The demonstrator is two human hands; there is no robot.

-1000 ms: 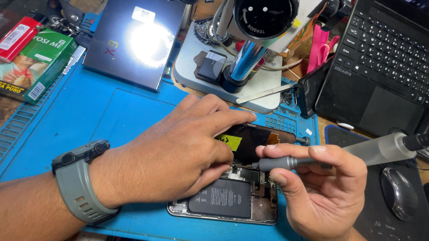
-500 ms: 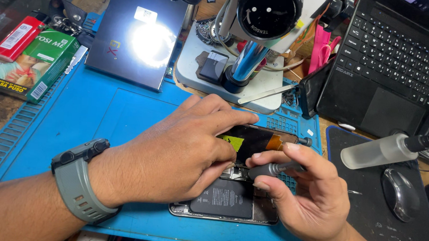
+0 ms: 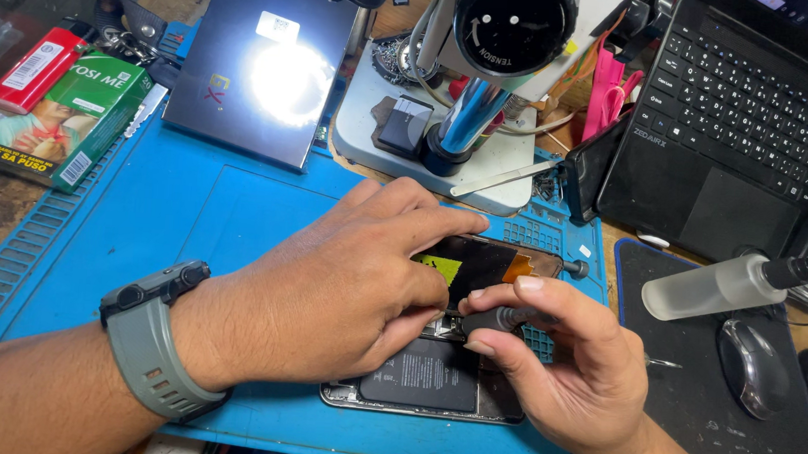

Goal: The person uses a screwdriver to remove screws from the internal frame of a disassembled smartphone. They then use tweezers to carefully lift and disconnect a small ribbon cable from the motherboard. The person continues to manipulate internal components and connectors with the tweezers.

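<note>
A blue repair mat (image 3: 189, 233) covers most of the surface, running from the left edge to right of centre. At the upper right of the frame sits a black laptop (image 3: 738, 117), and at the top centre a microscope (image 3: 490, 45) stands on its pale base. Low in the middle of the frame lies an opened smartphone (image 3: 432, 378) with its black battery showing, flat on the mat. The left hand (image 3: 325, 297), with a grey wristwatch (image 3: 154, 343) on its wrist, lies over the phone's upper half, fingers (image 3: 423, 221) pressed flat on the dark lifted panel. The right hand (image 3: 563, 377) comes in from the lower right, its fingers (image 3: 536, 291) closed around a small dark screwdriver (image 3: 497, 317) whose tip meets the phone just beside the left thumb.
</note>
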